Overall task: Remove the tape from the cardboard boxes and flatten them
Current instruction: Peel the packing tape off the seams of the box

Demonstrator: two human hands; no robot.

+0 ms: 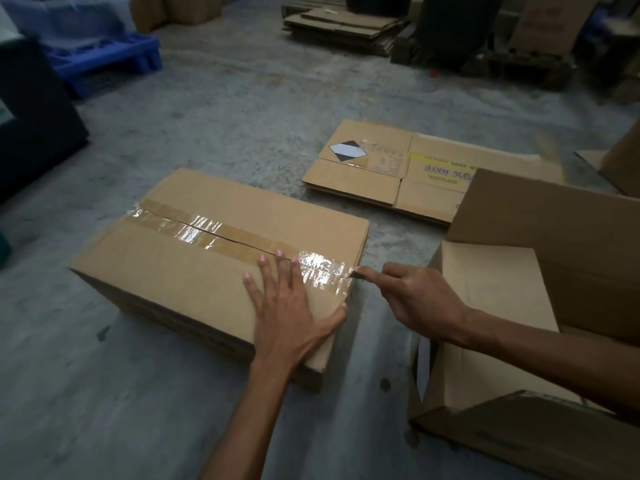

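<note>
Concrete floor [242, 109], taped box [194, 258]: left hand [291, 306] spread flat on top, right hand [419, 299] pinching a blade [361, 276] at the tape [207, 230].

Closed brown box [194, 258] – clear tape [221, 233] seemingly intact.

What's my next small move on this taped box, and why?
Probably peel the tape from its end at the box edge: the right hand is at that end, the left hand lies flat steadying the box, and tape still spans the seam.
</note>
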